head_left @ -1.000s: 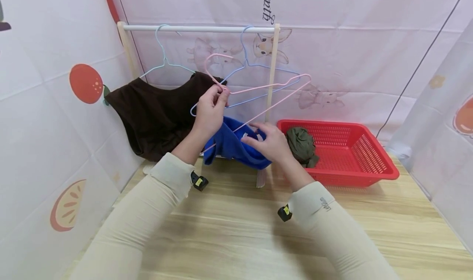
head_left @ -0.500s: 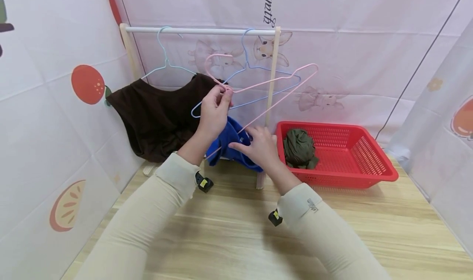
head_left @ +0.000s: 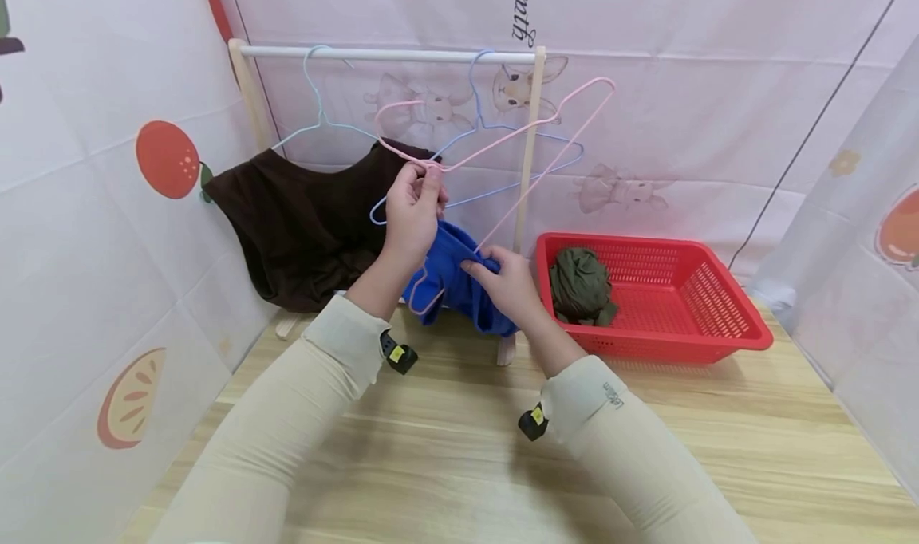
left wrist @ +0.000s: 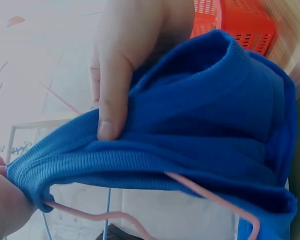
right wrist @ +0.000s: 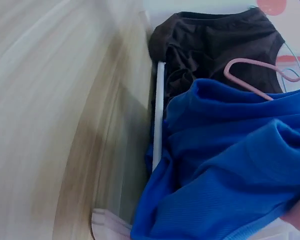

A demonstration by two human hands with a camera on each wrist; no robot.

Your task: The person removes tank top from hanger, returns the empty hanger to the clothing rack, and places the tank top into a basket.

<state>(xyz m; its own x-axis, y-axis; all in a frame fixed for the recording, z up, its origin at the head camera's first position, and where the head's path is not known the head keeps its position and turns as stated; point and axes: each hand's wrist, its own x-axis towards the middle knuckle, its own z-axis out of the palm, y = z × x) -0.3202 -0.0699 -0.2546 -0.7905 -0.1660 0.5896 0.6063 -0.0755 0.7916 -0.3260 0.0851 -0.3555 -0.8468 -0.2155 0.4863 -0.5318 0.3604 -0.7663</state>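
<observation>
My left hand (head_left: 412,209) pinches the pink hanger (head_left: 502,139) just below its hook, beside the upper end of the blue top (head_left: 459,277). The hanger's right shoulder slants up, free of cloth. Its other end (left wrist: 215,200) pokes out from inside a ribbed opening in the left wrist view. With thumb and fingers, my right hand (head_left: 506,285) pinches the ribbed edge of the top, where the hanger's lower bar meets the cloth; the thumb lies over the fabric in the left wrist view. Much of the lower bar is hidden in folds.
Behind stands a rack with a white rail (head_left: 416,55). On it hang a brown sleeveless top (head_left: 309,217) on a mint hanger (head_left: 318,113) and a bare blue hanger (head_left: 531,133). At right, a red basket (head_left: 682,338) holds a crumpled olive garment (head_left: 581,285).
My right hand has moved left and now pinches the blue top's edge, after reaching with spread fingers. The pink hanger has tilted, its right shoulder rising; its other end now shows against the blue cloth.
</observation>
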